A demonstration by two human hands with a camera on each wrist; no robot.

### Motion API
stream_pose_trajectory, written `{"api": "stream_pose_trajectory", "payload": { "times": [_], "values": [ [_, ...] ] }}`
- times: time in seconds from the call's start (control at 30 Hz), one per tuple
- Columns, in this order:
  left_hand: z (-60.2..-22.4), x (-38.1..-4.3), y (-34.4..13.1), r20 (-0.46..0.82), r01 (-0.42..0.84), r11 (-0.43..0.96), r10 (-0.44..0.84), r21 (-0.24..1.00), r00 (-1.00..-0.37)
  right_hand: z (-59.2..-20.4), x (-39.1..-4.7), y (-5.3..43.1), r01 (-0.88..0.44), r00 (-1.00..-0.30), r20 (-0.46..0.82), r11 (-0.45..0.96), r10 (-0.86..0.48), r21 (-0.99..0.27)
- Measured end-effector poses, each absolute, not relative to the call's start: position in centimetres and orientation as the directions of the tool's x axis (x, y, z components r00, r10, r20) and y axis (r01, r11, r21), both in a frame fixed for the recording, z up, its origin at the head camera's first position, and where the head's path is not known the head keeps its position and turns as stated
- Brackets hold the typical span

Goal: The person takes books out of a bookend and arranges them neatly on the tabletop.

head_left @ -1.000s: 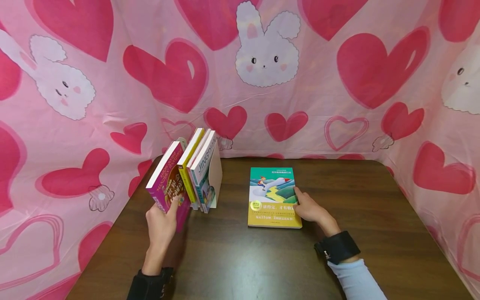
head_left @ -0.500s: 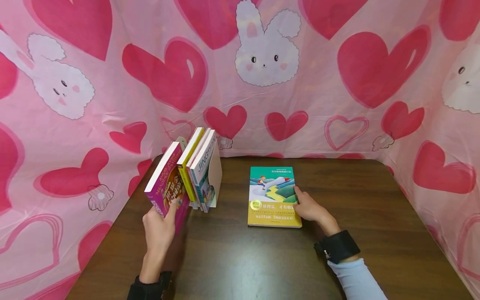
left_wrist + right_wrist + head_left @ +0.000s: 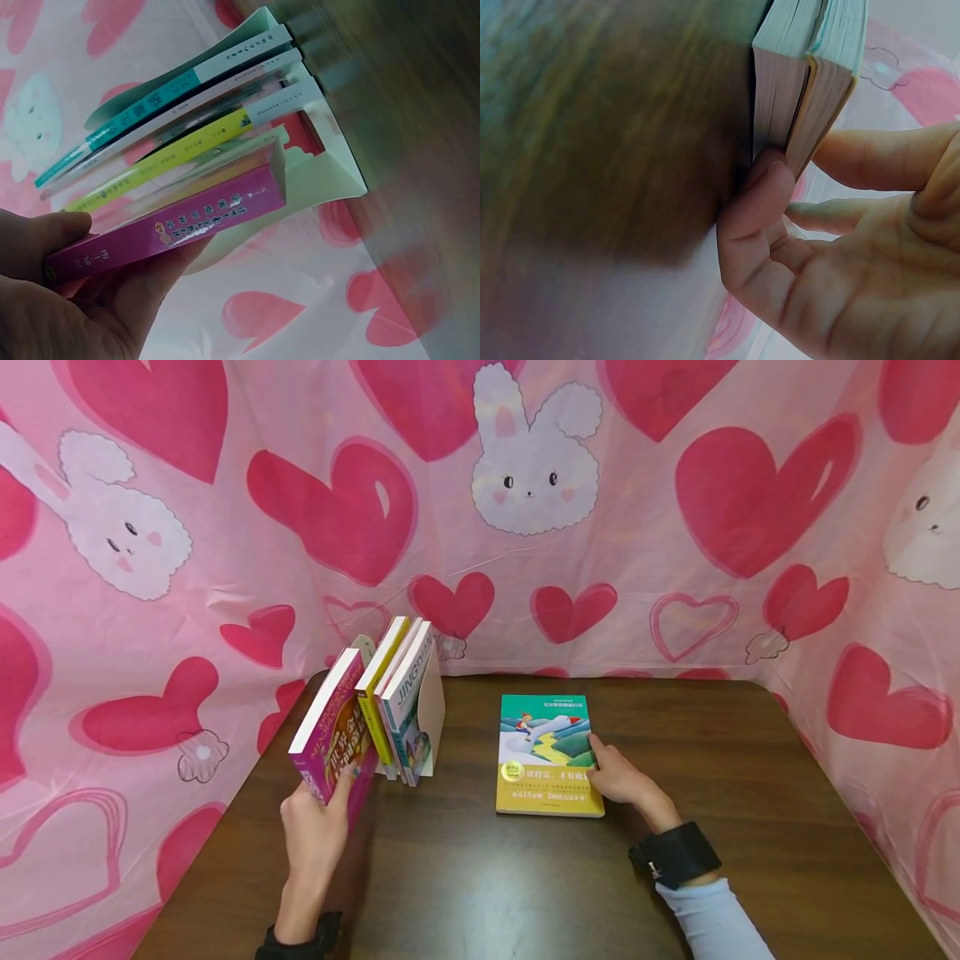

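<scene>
A thick purple book (image 3: 339,735) leans toward me at the left end of a row of upright books. My left hand (image 3: 315,835) grips its spine, with the thumb on the cover and the other fingers behind; in the left wrist view the book (image 3: 172,232) stands partly out from the row. At the table's middle lies a green-and-yellow book (image 3: 549,756). My right hand (image 3: 626,777) holds its right edge; in the right wrist view two page blocks (image 3: 795,82) show stacked, with a curled finger against their edges and another finger at the cover.
Beside the purple book stand a yellow-spined book (image 3: 381,727), a thin pale one and a white-and-teal book (image 3: 408,702). A cream bookend (image 3: 433,714) holds them at the right. Pink printed cloth (image 3: 525,560) hangs behind and beside the brown table (image 3: 465,877).
My left hand has drawn back slightly toward me, and the purple book has come with it, a little farther out of the row. My right hand and the green-and-yellow book stay put.
</scene>
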State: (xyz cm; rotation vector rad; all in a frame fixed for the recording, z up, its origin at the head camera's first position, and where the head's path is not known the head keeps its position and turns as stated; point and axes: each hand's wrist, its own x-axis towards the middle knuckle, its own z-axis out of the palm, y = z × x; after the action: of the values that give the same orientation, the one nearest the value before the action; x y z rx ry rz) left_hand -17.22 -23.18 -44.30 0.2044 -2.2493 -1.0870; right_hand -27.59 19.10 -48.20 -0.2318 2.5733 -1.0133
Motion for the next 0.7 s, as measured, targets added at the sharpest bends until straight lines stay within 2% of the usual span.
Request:
{"api": "stream_pose_trajectory", "payload": {
  "times": [0.7],
  "values": [
    [-44.1, -15.0, -22.6, 0.498, 0.109, 0.674, -0.417, 0.731, -0.760, -48.3, -27.5, 19.2, -0.022, -0.924, -0.261, 0.719, -0.280, -0.694]
  ]
}}
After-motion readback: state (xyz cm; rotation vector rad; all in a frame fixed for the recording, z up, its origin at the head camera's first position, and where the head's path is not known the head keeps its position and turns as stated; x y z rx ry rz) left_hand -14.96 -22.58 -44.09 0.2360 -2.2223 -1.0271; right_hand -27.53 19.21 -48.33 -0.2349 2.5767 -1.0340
